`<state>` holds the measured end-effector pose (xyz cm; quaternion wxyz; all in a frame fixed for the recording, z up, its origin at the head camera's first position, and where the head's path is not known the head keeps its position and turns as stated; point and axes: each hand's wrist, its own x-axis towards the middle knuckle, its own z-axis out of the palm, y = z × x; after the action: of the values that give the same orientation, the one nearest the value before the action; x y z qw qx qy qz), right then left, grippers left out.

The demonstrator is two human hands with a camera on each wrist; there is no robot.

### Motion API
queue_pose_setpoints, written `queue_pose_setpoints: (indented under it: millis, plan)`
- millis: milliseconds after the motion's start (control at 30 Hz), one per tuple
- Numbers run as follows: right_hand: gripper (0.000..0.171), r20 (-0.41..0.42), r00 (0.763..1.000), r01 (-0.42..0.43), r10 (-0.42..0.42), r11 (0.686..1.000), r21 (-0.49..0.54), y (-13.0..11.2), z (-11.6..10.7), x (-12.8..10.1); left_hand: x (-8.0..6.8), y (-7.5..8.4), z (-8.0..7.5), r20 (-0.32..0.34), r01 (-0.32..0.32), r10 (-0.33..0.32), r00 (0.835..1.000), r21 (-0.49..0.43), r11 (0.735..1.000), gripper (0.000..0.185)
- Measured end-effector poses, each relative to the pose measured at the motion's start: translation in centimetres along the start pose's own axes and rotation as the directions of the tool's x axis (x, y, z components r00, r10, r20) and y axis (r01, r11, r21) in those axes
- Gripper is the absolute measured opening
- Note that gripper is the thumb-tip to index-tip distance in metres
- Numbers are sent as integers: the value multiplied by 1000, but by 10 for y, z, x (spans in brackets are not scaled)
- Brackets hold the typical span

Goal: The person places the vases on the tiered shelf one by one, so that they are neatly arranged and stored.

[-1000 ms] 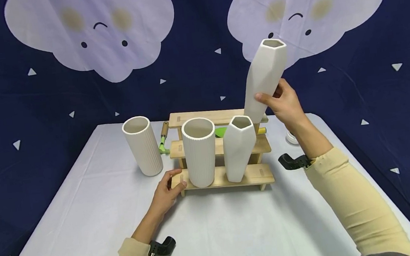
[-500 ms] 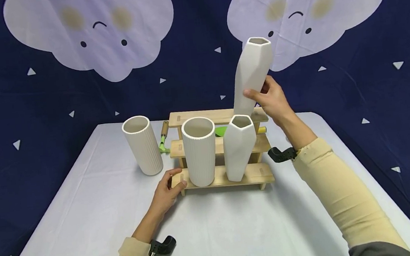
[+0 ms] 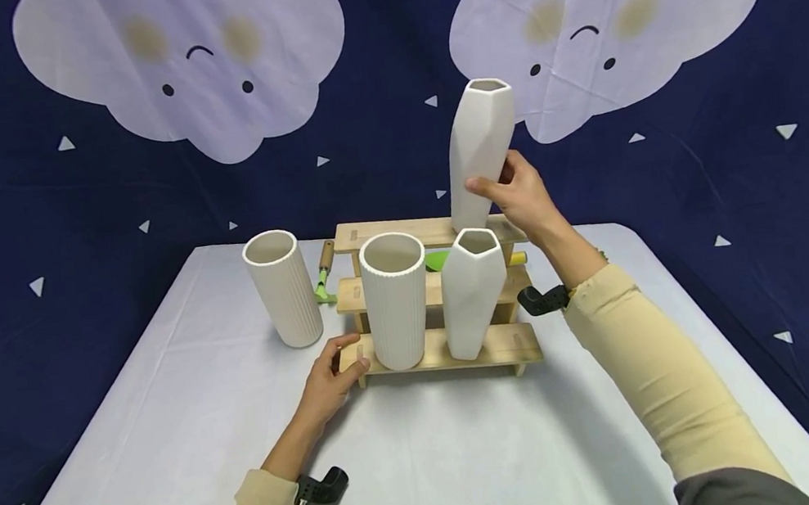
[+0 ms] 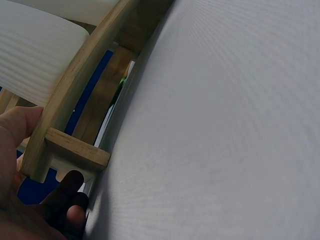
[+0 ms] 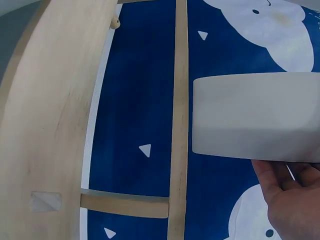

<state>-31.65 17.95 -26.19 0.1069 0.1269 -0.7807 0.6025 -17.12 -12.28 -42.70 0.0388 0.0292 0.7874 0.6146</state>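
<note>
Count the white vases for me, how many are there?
4: a ribbed vase on the table left of the wooden rack, a ribbed one and a faceted one on its lowest step, a tall one in the right hand.

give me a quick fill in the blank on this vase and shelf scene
1. The right hand holds the tall vase above the ____ step of the wooden rack.
2. The left hand holds the rack's ____ step.
3. The number of vases standing on the bottom step is ____.
4. The ribbed vase beside the rack stands on the ____.

Missing words: top; bottom; two; table
</note>
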Motion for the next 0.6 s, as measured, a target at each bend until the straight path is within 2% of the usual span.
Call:
queue_pose_setpoints:
  millis: [200,300,433,600]
  plan:
    - [59,26,1000,-14,14,1000,2,-1,4,5,-1,0,1,0,3,-3,1000,-1,1000,46]
    - [60,45,999,-27,27,1000,-2,-1,6,6,4,-9,1,0,-9,9,1000,-6,1000,48]
    - [61,62,998,-30,31,999,-12,-2,7,9,6,-13,1,-4,-13,13,1000,-23,1000,49]
    - [61,65,997,-29,30,999,-18,-2,9,12,1,-2,1,-8,-7,7,1000,-27,1000,47]
